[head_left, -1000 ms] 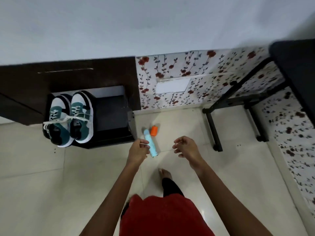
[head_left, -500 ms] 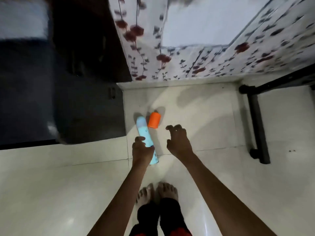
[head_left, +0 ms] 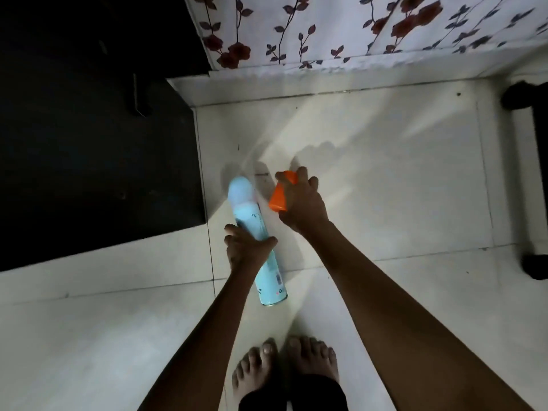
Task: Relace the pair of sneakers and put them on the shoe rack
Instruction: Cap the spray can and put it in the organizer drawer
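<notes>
With the sneakers out of view, our left grip [head_left: 246,251] curls round the blue spray can [head_left: 246,213] on the floor [head_left: 385,173] and our right grip [head_left: 300,204] pinches the orange cap [head_left: 278,198], so we lift both slowly and level.

Reaching down, left hand [head_left: 247,252] grips a blue can [head_left: 245,207]; right hand [head_left: 300,206] apparently pinches an orange cap [head_left: 277,199].

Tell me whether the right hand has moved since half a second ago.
Yes. The right hand has gone forward, farther beyond the floor tile joint toward the skirting, and now grips the orange cap.
</notes>
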